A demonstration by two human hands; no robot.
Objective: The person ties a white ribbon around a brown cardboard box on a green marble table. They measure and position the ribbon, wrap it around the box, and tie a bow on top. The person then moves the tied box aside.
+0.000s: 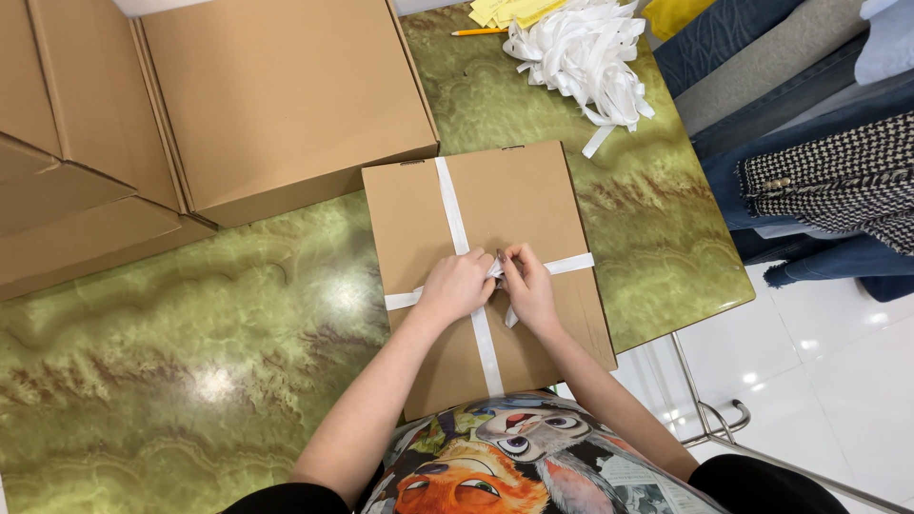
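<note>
green marbled table (190, 362) carries everything; big stacked cartons (276, 95) far up-left of fingers. flat brown box (514, 200) directly under both hands. white ribbon (453, 205) already crossed lengthwise and widthwise over box; knot at crossing looks unfinished. left hand (457, 286) curled tight on ribbon at crossing; right hand (529, 286) pinching ribbon beside it, loose tail below. spare ribbon pile (581, 48) well beyond fingers.

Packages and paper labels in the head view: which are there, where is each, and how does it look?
Flat brown box: table centre, under both hands, crossed by white ribbon.
Large brown boxes: upper left, stacked, plain.
Yellow paper slips: top edge, beside the ribbon pile.
</note>
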